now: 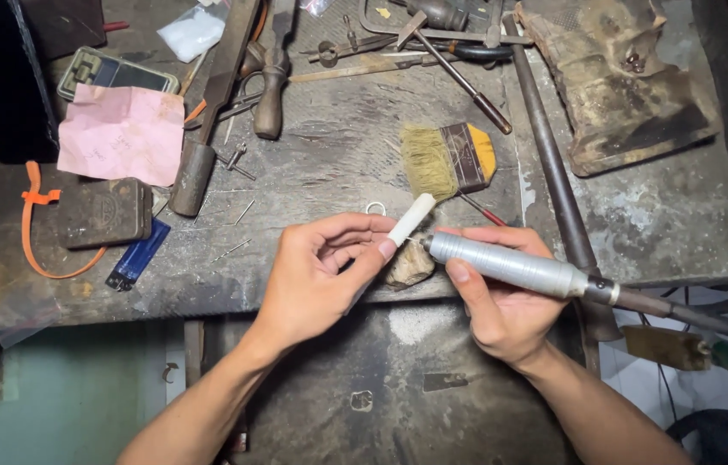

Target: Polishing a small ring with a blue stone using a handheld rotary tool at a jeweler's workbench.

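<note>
Slim white stick (411,219), ribbed silver handpiece (508,264)

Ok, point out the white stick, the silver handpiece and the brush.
white stick (411,218), head view, middle of its exposed end
silver handpiece (510,265), head view, mid barrel
brush (431,162), head view, its bristles

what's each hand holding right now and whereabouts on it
The left hand pinches a white stick by its lower end. The right hand grips a silver rotary handpiece around the front of its barrel, near the tip.
</note>
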